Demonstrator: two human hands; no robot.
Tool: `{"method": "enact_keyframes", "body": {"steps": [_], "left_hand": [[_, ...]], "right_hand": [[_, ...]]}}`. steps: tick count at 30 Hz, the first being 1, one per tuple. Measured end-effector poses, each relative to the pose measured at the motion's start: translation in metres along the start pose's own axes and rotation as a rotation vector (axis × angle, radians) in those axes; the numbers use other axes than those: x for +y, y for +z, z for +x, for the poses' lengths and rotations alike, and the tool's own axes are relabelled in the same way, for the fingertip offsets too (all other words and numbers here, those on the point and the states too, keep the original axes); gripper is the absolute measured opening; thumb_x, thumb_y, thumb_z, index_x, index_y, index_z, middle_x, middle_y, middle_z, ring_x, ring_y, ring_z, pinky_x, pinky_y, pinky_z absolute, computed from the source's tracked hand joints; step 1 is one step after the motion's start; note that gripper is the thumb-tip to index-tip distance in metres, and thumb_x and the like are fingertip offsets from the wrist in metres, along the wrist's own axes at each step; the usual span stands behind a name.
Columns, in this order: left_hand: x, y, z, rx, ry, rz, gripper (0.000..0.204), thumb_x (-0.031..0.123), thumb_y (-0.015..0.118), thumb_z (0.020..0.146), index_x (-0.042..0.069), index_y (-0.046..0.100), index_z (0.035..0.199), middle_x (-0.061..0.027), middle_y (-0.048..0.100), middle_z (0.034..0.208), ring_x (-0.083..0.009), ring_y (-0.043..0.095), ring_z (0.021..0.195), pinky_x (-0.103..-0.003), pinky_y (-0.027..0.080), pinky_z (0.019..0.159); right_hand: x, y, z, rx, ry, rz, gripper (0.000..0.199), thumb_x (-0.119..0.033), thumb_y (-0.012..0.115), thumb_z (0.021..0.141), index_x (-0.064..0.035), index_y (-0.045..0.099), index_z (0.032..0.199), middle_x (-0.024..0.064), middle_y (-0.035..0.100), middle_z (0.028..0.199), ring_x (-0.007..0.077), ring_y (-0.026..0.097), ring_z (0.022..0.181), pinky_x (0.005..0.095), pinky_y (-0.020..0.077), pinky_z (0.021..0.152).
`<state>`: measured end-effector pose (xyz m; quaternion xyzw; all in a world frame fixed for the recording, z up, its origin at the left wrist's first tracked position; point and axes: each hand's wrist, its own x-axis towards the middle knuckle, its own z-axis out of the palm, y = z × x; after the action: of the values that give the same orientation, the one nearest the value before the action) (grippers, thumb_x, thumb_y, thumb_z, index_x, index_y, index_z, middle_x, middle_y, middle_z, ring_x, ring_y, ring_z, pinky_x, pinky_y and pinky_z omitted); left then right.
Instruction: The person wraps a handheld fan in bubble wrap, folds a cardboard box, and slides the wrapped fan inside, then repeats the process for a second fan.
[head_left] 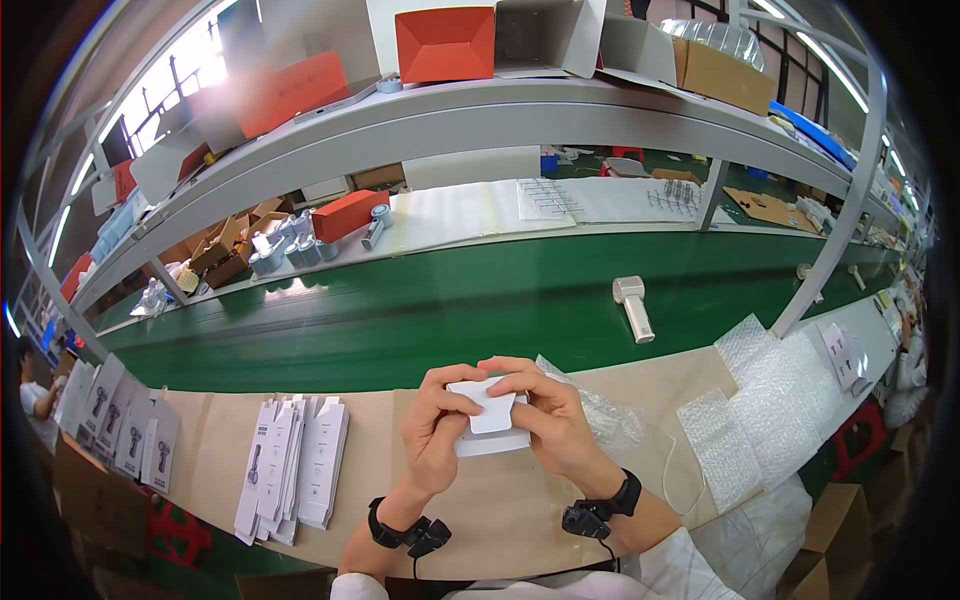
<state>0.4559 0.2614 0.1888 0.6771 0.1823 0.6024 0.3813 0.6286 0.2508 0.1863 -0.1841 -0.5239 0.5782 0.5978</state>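
Note:
A small white cardboard box (493, 441) is held between both hands above the brown table, one of its end flaps (491, 412) standing toward me. My left hand (436, 425) grips its left side, thumb and fingers at the flap. My right hand (551, 416) holds the right side, with its fingertips on the upper edge and flap. Whatever may be inside the box is hidden. To the left lies a stack of flattened white printed cartons (297, 465). Clear plastic bags (603, 415) lie just beyond my right hand.
A green conveyor belt (450, 300) runs across behind the table, carrying a white handheld device (632, 308). Upright printed boxes (130, 430) stand at the left. Bubble wrap sheets (765, 420) cover the right side. Overhead, a shelf (520, 120) holds red and white boxes (445, 45).

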Motion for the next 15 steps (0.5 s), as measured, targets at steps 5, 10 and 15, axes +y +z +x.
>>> {"method": "enact_keyframes", "body": {"steps": [5, 10, 15], "left_hand": [[-0.002, 0.0, 0.004, 0.003, 0.015, -0.081, 0.02, -0.01, 0.044, 0.081, -0.001, 0.059, 0.091, -0.0162, 0.056, 0.121, -0.0187, 0.054, 0.105, -0.029, 0.041, 0.089], [0.003, 0.0, 0.003, -0.009, -0.063, -0.041, 0.02, -0.009, 0.051, 0.081, -0.001, 0.057, 0.099, -0.0167, 0.056, 0.122, -0.0196, 0.054, 0.108, -0.031, 0.041, 0.093], [0.002, -0.001, 0.008, 0.01, -0.133, -0.187, 0.026, -0.011, 0.055, 0.081, -0.001, 0.053, 0.105, -0.0175, 0.058, 0.121, -0.0217, 0.054, 0.111, -0.034, 0.042, 0.097]], "right_hand": [[-0.007, -0.003, 0.003, -0.126, -0.021, 0.019, 0.046, 0.006, 0.058, 0.082, -0.0014, 0.056, 0.128, 0.0115, 0.047, 0.137, 0.0216, 0.046, 0.125, 0.0364, 0.0372, 0.105], [-0.011, 0.004, 0.001, -0.05, -0.014, -0.22, 0.051, 0.005, 0.062, 0.08, -0.0012, 0.054, 0.13, 0.0116, 0.049, 0.134, 0.0206, 0.047, 0.125, 0.0388, 0.0374, 0.106], [-0.015, 0.01, -0.001, 0.05, -0.004, -0.333, 0.046, -0.003, 0.067, 0.082, -0.0008, 0.055, 0.127, 0.0102, 0.055, 0.126, 0.0189, 0.053, 0.115, 0.0315, 0.0403, 0.1]]}}
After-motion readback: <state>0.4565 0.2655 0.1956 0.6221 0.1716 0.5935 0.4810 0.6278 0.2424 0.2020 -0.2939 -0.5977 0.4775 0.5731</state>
